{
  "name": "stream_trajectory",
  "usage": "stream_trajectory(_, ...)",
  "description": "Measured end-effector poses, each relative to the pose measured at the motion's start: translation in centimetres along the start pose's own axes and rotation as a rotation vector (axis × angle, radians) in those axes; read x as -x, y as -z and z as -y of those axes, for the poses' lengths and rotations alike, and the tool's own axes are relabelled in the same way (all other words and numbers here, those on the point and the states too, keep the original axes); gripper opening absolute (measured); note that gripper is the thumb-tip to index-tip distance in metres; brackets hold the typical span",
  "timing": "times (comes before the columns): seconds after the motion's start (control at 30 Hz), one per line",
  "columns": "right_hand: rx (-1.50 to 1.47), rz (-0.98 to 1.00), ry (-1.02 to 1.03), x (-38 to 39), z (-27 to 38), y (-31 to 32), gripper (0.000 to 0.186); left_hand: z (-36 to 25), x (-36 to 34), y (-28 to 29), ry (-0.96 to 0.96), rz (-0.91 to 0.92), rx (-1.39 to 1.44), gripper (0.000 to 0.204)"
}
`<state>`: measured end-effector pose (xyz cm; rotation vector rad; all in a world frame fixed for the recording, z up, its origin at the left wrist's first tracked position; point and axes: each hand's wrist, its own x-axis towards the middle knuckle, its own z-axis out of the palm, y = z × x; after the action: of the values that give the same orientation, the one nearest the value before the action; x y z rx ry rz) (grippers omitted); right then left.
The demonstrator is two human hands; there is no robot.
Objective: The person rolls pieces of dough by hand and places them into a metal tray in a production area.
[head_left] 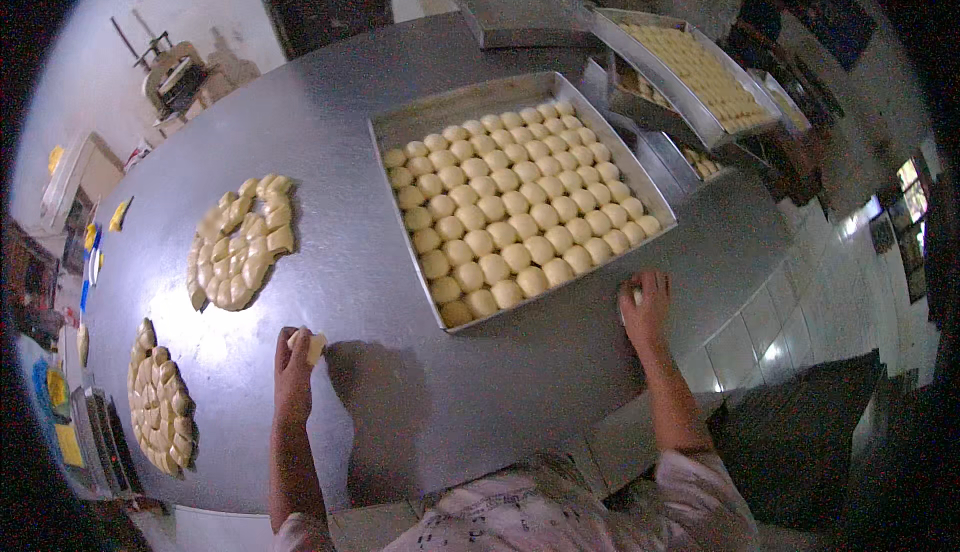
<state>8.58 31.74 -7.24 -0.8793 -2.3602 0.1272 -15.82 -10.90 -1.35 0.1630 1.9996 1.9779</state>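
My left hand (pixel 292 354) is above the near left of the metal table, its fingers closed on a pale piece of dough (pixel 317 348). On the right, close to the table's edge, my right hand (pixel 650 304) curls around a dough ball (pixel 637 297), mostly hidden by the fingers. Between and beyond my hands lies a square metal tray (pixel 403 270), largely filled with rows of smooth round dough balls (pixel 520 202). Left of it, cut dough pieces form a clump (pixel 232 270) on the tabletop. A second clump of dough pieces (pixel 160 407) sits nearer the left edge.
Stacked trays, one full of dough balls (pixel 690 67), stand at the far right. An upturned-looking metal tray (pixel 520 17) rests at the back edge. A hand-operated press (pixel 178 77) is beyond the table's far left. A scale-like device (pixel 105 442) sits at the near left.
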Motion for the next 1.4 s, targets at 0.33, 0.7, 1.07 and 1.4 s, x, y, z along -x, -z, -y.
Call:
stream_trajectory(0.33,-0.071,0.128,0.078,0.1,-3.0,-0.1,0.031,0.5,2.2,-8.1,0.114,-0.079,0.105,0.021)
stream_trajectory(0.7,-1.086,0.4,-0.343,-11.9,0.2,9.3,0.048,1.1,7.8,-5.6,0.103,-0.291,0.361,0.022)
stream_trajectory(1.07,-0.831,0.304,0.338,-28.2,24.7,-15.6,0.029,-2.0,8.9,-9.3,0.083,-0.309,0.082,0.017)
stream_trajectory(1.4,-1.171,1.154,0.27,0.7,22.1,2.3,0.026,-2.9,9.2,-8.6,0.41,0.479,0.475,0.043)
